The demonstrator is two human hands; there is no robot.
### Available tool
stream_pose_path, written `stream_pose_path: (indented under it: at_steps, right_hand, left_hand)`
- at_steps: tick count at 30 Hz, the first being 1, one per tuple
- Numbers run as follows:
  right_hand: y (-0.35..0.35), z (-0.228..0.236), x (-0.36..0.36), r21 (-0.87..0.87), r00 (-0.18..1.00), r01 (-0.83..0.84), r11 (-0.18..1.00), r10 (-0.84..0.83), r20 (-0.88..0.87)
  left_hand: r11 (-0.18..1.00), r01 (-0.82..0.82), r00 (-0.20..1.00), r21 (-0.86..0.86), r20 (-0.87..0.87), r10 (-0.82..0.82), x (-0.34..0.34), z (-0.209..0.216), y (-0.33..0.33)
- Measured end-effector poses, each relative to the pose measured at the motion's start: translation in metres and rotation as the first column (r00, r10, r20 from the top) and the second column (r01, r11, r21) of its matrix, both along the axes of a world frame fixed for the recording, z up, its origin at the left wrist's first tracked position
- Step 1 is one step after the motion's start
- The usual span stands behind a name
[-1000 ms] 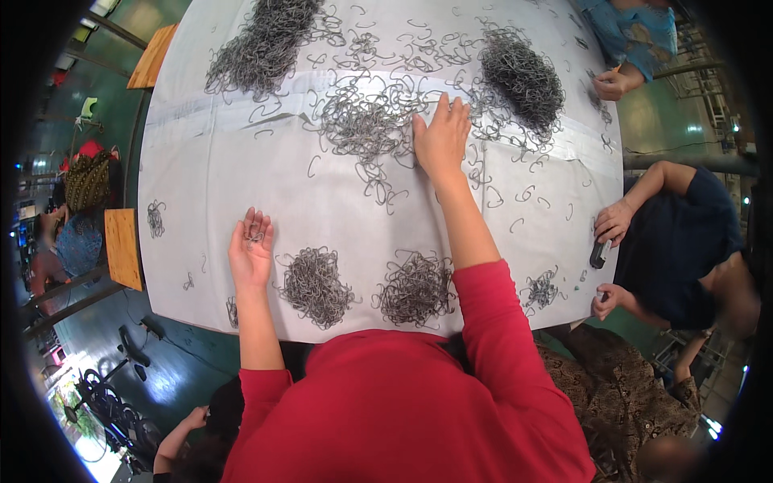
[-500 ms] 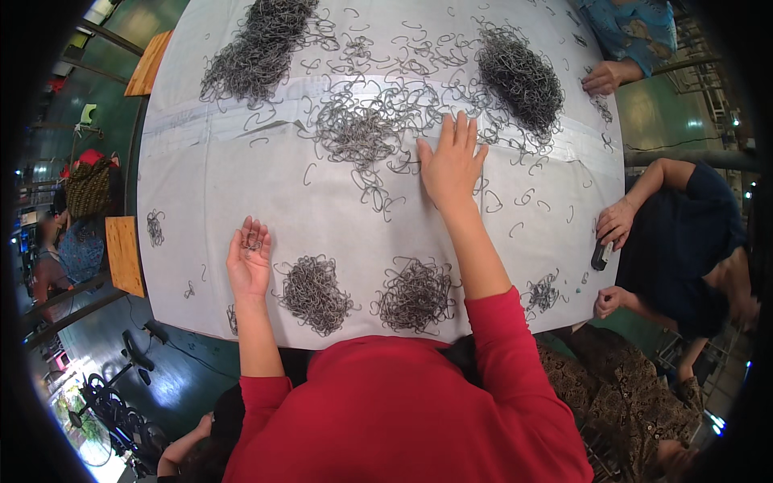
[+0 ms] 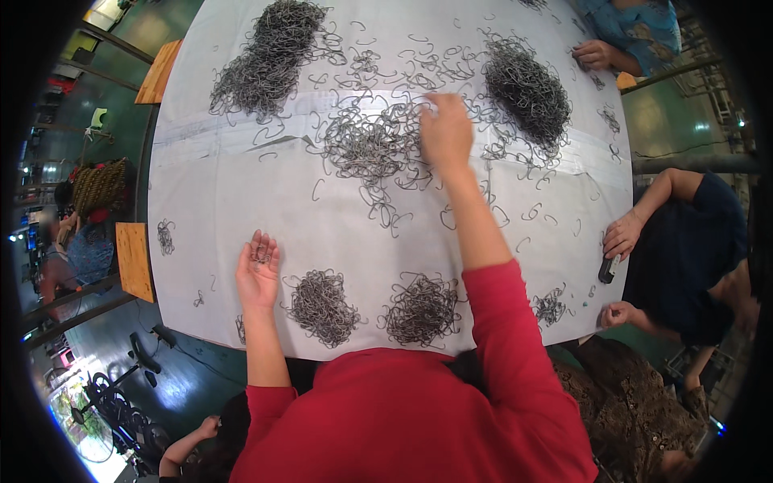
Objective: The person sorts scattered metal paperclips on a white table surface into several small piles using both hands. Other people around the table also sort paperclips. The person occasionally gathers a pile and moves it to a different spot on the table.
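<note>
Head view: wire hooks point(image 3: 324, 307) in four main piles

Left hand point(image 3: 257, 282) lies palm-up, loosely open, hooks on its fingers; right hand point(image 3: 448, 135) curls beside the middle scatter point(image 3: 362, 145), grip impossible to tell. Two large heaps point(image 3: 527, 88) lie farther off, two smaller ones near the table edge point(image 3: 201, 332); bare white cover point(image 3: 282, 205) opens between.

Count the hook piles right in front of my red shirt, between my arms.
2. One pile lies just right of your left forearm; the other pile is left of your right sleeve. Your shirt may hide others.
</note>
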State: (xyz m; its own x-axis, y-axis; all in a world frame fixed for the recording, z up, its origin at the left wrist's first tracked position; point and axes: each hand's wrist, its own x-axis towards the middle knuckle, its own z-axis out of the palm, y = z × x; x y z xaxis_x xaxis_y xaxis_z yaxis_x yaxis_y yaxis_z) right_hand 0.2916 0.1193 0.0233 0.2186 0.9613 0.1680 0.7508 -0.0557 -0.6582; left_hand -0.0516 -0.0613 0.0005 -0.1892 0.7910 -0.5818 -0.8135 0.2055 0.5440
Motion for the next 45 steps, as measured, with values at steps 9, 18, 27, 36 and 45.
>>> stream_pose_path:
  at_steps: [9,18,27,36,45]
  right_hand:
    - [0.081,0.0,0.054,-0.436,0.918,0.388,0.812,-0.298,0.261]
    - [0.051,-0.005,0.104,-0.476,0.857,-0.127,0.87,-0.145,-0.494]
    - [-0.158,0.058,0.158,-0.445,0.712,-0.229,0.866,-0.163,-0.683]
    - [-0.314,0.068,0.147,-0.625,0.828,-0.134,0.769,-0.259,-0.497]
    - [-0.303,0.051,0.141,-0.535,0.991,-0.048,0.843,-0.025,-0.129]
  left_hand:
    - [1.0,0.004,1.0,0.028,-0.007,-0.004,0.002,-0.002,0.0]
    - [0.999,0.014,1.0,0.051,-0.006,-0.014,0.005,0.002,-0.001]
    - [0.991,0.073,0.997,0.115,-0.04,-0.069,-0.004,-0.015,0.002]
    - [0.982,0.102,0.994,0.157,-0.044,-0.096,-0.009,-0.021,0.008]
    - [0.99,0.073,0.997,0.12,-0.047,-0.067,-0.001,-0.016,0.008]
